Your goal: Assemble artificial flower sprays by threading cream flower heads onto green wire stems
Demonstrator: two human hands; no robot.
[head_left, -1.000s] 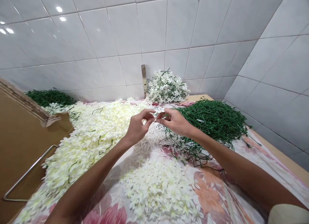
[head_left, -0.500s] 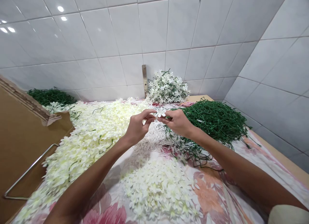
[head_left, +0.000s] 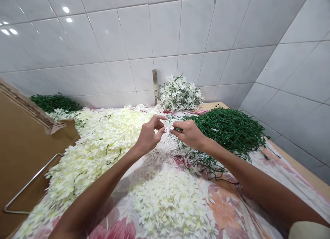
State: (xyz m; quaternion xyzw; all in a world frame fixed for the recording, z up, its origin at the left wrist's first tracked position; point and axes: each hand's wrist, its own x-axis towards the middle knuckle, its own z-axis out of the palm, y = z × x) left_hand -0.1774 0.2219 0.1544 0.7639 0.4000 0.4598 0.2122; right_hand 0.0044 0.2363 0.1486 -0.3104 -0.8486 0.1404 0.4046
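Observation:
Between my two hands, over the middle of the table, is one white artificial flower (head_left: 168, 127). My left hand (head_left: 150, 134) pinches it at its left side with thumb and fingers. On the other side, my right hand (head_left: 190, 133) has its fingertips closed at the flower; any stem there is hidden. Beneath the hands lies a heap of thin white pieces (head_left: 165, 150). Green stems (head_left: 227, 129) are piled beside my right forearm. Loose cream petals form a big heap (head_left: 103, 139) on the left and a smaller heap (head_left: 172, 201) in front of me.
A bunch of stemmed white flowers (head_left: 179, 94) leans at the tiled wall, by a metal bracket (head_left: 155, 84). More green stems (head_left: 55, 103) lie back left. A cardboard box (head_left: 31, 149) with a wire handle stands left. A floral cloth (head_left: 224, 204) covers the table.
The flower has shifted slightly left and down, and it has tilted. My left index finger has lifted a little off it. The heaps look the same.

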